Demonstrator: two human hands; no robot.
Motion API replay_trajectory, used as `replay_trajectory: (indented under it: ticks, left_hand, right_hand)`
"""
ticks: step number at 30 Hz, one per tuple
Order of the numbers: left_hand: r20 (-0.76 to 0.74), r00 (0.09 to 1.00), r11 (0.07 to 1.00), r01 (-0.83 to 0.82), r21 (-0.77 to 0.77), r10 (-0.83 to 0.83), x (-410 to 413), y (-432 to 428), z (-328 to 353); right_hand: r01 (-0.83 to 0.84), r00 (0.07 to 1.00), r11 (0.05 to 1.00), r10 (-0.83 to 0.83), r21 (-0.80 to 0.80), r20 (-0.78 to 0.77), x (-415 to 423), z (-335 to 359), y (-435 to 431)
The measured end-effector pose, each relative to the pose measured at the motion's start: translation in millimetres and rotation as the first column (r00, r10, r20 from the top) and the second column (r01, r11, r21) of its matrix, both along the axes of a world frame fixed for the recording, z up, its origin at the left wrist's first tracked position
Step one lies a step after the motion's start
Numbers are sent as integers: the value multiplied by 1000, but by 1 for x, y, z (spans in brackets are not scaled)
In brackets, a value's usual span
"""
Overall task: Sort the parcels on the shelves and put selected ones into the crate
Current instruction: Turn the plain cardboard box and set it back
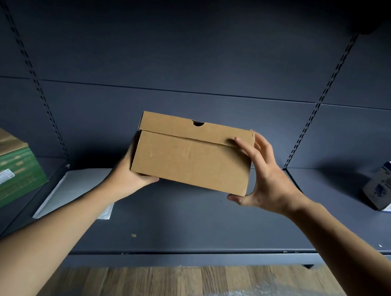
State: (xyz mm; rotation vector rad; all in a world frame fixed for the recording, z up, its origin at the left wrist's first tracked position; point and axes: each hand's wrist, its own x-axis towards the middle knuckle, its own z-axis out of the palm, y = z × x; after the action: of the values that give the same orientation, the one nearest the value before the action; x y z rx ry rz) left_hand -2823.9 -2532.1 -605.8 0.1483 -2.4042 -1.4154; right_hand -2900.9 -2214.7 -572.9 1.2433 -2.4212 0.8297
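While left hand (131, 178) cups cardboard box (191, 156) at bottom-left corner, right hand (265, 182) pinches right end, thumb under, fingers on lid edge; open shelf (208, 220) stretch below, white mailer (76, 185) off left.

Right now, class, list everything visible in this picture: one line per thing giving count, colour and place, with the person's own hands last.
cardboard box: one, brown, lid closed, centre, held between both hands
green carton: one, green with a brown top, far left on the shelf, tilted
white packet: one, white, flat on the shelf left of centre
dark box: one, dark grey and white, far right on the shelf, tilted
shelf: one, dark grey
floor: wood-patterned brown, below the shelf
left hand: grips the box's lower left end
right hand: holds the box's right end, thumb underneath
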Motion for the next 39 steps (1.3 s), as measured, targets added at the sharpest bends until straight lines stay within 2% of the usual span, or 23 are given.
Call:
replay_trajectory:
  ticks: [2, 4, 7, 10, 13, 16, 21, 24, 27, 29, 32, 36, 39]
  left_hand:
    - [-42, 998, 992, -44, -122, 39, 6, -3, 10]
    - [-117, 988, 929, -137, -344, 102, 14, -5, 26]
    - [-219, 976, 668, -152, -729, -17, 21, 1, 52]
    - [-90, 985, 455, -13, -890, -148, 16, 27, 70]
    - [19, 987, 340, 72, -938, -157, 9, 54, 77]
    - [7, 984, 376, 75, -923, -179, 4, 60, 86]
    - [-147, 953, 564, 29, -826, -265, 10, 48, 82]
    - [-172, 940, 658, 68, -750, -293, 18, 36, 67]
    - [-199, 927, 716, 99, -691, -319, 22, 33, 60]
    - [-213, 913, 737, 125, -665, -348, 23, 36, 57]
    - [-230, 891, 766, 178, -618, -392, 23, 38, 51]
    - [-272, 870, 782, 183, -596, -411, 20, 33, 42]
    - [-296, 855, 770, 170, -615, -426, 17, 26, 37]
  right_hand:
    - [-2, 999, 999, 0, -37, -50, -1, 1, -3]
    - [6, 999, 999, -8, -51, -47, 0, 2, -9]
    - [-2, 999, 998, 0, -66, -33, 2, 4, -23]
    - [-36, 999, 997, 35, -67, -26, 10, 9, -39]
    - [-63, 997, 995, 60, -81, -42, 19, 13, -48]
    - [-77, 996, 988, 81, -133, 25, 23, 21, -44]
    - [-145, 947, 971, 193, -192, 258, 24, 33, -34]
    - [-1, 916, 966, 105, -260, 386, 17, 20, -25]
    - [258, 891, 938, -139, -230, 431, -2, -5, -11]
    - [428, 794, 884, -267, -190, 546, -15, -18, -1]
    - [560, 620, 812, -277, -166, 734, -25, -28, 13]
    - [664, 511, 734, -305, -144, 803, -34, -33, 17]
    - [677, 443, 729, -295, -101, 847, -37, -39, 16]
